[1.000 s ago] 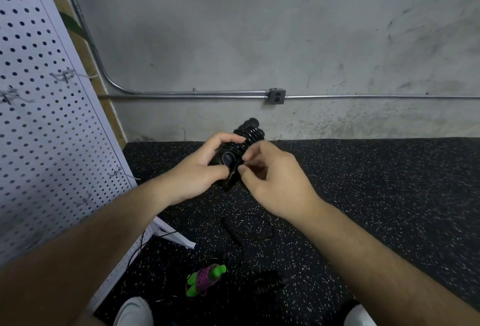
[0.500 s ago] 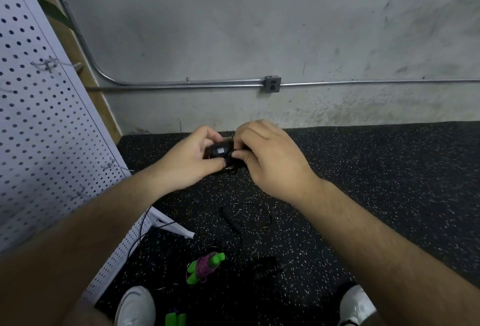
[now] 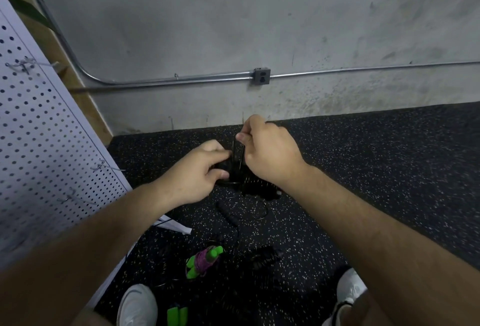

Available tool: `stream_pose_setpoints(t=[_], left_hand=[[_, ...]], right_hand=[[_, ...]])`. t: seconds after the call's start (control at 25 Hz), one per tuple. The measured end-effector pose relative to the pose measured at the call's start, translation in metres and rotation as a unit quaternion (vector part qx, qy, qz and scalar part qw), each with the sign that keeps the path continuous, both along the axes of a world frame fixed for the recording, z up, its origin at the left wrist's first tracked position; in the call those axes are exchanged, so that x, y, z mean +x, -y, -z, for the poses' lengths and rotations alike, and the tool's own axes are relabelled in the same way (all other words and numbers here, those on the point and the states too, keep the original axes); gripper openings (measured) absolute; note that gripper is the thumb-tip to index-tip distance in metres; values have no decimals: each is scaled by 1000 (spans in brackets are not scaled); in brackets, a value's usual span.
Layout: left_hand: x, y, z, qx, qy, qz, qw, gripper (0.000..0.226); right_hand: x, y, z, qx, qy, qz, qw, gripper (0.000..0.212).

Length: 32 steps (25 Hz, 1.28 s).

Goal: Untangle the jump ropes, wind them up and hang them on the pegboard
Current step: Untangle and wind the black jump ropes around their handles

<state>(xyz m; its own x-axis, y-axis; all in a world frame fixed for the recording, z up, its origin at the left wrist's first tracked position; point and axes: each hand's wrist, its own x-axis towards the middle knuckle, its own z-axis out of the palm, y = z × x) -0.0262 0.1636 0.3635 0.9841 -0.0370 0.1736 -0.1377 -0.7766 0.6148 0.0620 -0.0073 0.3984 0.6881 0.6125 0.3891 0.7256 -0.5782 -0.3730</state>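
My left hand [image 3: 197, 172] grips the black jump rope handles [image 3: 259, 189], which hang dark and blurred between both hands. My right hand [image 3: 267, 151] pinches a thin loop of the black rope's cord [image 3: 237, 154] and holds it up above the handles. On the floor below lies a wound green-handled jump rope with purple cord [image 3: 204, 260]. Another black handle [image 3: 230, 215] and a black coil [image 3: 265, 256] lie near it, with thin cord trailing around. The white pegboard [image 3: 39, 143] with wire hooks [image 3: 106, 167] stands at the left.
The floor is black speckled rubber matting [image 3: 376, 169] against a concrete wall with a metal conduit and outlet box [image 3: 261, 76]. My white shoes [image 3: 136, 305] stand at the bottom. A second green handle pair [image 3: 177, 316] lies between them. The pegboard's white foot [image 3: 176, 225] juts onto the mat.
My hands dropped lower in view as the head tilted down. The right hand moved from covering the handles to lifting a loop of cord upward; the left hand keeps its grip.
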Motion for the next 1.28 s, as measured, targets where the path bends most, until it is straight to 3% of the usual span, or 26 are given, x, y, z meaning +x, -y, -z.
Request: stream_pose_setpoints(t=[0.08,0.2,0.36,0.48,0.6,0.72,0.92,1.08,1.28], left_hand=[[-2,3,9,5,-19,9,1000,13],[-3,-4,18,-73,-8,-37,997,32],[-12,-10,17,-152,-2,-79,985,41],[-23,-12,17,-227,-2,-111,967,39],[-36,-14,26,-253,-26,-130,958,37],[-51,-12,53,-244,-41,-168,954,32],[-81,4,136,-192,-117,-236,945,29],[-116,8,209,-154,-235,-228,932,19],[-155,8,273,-116,-390,-174,897,14]], right_hand=[[-2,0,8,-15,-6,4,1000,19],[-2,3,13,46,-18,20,999,20],[-13,9,25,78,-36,-82,993,32],[-21,10,43,-16,-21,-170,985,55],[-31,5,62,-103,-13,-165,981,71],[-50,0,88,-114,-6,-143,983,69],[-85,-6,169,-150,-162,-122,968,73],[-132,-5,243,-180,-266,-96,942,76],[-190,0,313,-274,-319,-125,899,78]])
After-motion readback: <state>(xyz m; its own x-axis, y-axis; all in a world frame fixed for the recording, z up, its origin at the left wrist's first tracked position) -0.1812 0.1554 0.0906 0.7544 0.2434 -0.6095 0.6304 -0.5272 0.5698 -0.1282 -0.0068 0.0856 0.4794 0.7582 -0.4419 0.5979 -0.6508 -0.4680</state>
